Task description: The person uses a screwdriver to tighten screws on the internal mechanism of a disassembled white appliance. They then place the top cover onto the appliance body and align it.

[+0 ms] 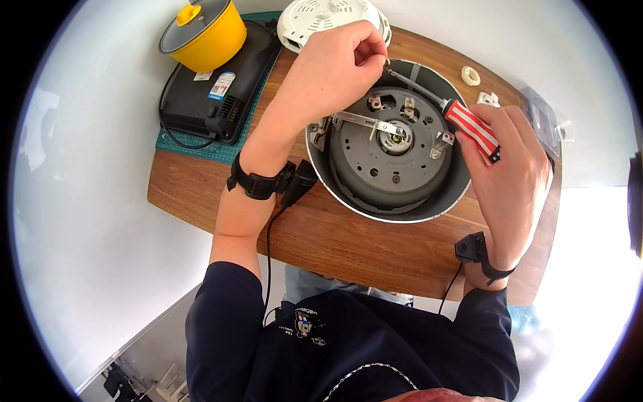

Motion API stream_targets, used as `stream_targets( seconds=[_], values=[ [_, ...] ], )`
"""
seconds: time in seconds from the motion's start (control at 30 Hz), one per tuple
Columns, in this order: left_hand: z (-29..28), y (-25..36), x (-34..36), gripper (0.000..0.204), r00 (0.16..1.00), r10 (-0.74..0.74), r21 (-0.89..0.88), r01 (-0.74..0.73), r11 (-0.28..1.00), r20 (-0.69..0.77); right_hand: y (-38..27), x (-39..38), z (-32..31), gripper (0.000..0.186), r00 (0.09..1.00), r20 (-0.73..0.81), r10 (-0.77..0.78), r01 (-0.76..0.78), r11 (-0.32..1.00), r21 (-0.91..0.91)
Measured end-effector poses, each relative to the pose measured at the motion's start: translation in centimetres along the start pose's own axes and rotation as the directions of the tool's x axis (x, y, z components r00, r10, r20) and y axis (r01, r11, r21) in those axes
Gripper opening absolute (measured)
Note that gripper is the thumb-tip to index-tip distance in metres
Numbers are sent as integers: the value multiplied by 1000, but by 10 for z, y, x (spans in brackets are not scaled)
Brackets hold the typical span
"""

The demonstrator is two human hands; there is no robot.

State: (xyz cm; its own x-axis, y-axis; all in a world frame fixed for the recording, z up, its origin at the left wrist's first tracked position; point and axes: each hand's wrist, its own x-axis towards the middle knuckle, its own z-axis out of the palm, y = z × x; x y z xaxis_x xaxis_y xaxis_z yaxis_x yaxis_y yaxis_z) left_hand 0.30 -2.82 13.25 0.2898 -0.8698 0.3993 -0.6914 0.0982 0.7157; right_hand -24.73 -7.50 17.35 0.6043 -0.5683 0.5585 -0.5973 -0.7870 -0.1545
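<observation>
My right hand (pixel 512 151) is wrapped round the striped red and white handle of a screwdriver (pixel 472 128). The screwdriver's shaft slants up and left, and its tip meets my left fingertips at the far rim of a round metal appliance housing (pixel 394 218). My left hand (pixel 341 67) pinches something very small at that tip; I cannot make out what it is. Inside the housing lies a grey round base (pixel 382 182) with holes, several metal brackets and a central fitting. A metal strip (pixel 365 121) runs across it from the left side to the centre.
A yellow lidded pot (pixel 218 43) sits on a black appliance (pixel 201 100) atop a green cutting mat (pixel 194 151) at the left. Behind the housing is a white vented cover (pixel 328 15). A cream ring (pixel 471 76) and a clear plastic box (pixel 540 120) lie at the right.
</observation>
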Motion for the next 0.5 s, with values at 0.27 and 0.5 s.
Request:
stream_targets(
  seconds=[0.27,0.5],
  values=[
    [2,-2,1,12,1000,8,22,-7,1000,-20,0,0,2,22,1000,-13,9,-9,1000,4],
    [1,0,1,11,1000,4,21,-4,1000,6,-1,0,2,23,1000,-17,3,-3,1000,6]
  ],
)
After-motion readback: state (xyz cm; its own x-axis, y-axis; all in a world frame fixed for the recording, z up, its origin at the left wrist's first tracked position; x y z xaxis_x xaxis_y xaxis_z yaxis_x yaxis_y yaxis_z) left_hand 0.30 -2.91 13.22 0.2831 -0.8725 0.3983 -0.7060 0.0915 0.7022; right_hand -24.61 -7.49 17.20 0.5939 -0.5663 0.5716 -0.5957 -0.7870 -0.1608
